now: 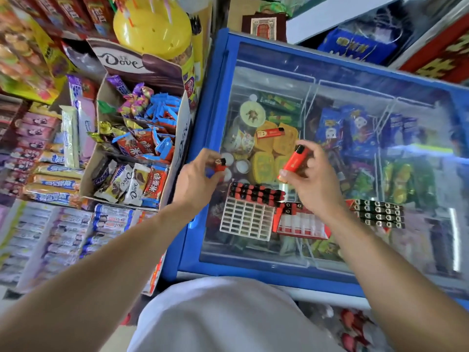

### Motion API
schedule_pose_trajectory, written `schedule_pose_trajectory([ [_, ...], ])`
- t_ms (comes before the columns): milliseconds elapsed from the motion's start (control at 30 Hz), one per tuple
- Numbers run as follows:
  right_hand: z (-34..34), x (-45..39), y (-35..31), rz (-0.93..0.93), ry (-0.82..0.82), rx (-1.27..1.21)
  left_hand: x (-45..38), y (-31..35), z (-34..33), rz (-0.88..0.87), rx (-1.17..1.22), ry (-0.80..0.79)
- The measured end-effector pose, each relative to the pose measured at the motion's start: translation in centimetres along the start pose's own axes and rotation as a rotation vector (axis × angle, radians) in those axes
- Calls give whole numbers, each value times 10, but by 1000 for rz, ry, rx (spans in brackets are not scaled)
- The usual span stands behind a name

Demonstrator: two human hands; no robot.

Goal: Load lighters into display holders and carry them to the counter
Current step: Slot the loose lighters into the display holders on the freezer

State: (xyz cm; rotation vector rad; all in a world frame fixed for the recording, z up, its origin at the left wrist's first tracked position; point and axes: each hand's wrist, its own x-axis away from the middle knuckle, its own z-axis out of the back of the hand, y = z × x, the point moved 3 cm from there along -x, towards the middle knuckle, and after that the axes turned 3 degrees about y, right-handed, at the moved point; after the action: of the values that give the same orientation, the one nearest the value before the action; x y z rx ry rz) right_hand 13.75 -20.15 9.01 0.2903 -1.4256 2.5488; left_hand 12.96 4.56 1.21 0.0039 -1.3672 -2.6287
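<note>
Over the freezer lid (330, 69), two hands (195, 176) (313, 179) each grip one lighter (220, 165) (293, 162).

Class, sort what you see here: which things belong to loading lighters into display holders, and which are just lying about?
Part of the job:
- left hand gripping a red lighter
- right hand gripping an orange-red lighter
- white plastic grid holder, partly filled
- red lighter tray
- loose red lighter on the freezer lid

Lying about:
- cardboard Dove chocolate box
- yellow plastic jar
- blue glass-topped freezer
</note>
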Motion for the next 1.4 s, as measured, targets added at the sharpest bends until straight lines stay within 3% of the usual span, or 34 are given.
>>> schedule_pose_trajectory([
  [233,5,81,24,62,-45,85,65,-3,3,32,152,-15],
  [367,-9,91,31,149,0,152,78,-9,-9,53,151,-73],
  [733,-45,91,42,143,-13,286,82,-5,-14,5,59,-160],
  [967,-67,77,33,328,43,386,88,-11,-5,51,50,-98],
  [1167,-92,65,25,555,203,621,87,-18,2,144,45,-88],
  [1400,-92,59,29,567,266,707,90,-24,3,167,30,-84],
])
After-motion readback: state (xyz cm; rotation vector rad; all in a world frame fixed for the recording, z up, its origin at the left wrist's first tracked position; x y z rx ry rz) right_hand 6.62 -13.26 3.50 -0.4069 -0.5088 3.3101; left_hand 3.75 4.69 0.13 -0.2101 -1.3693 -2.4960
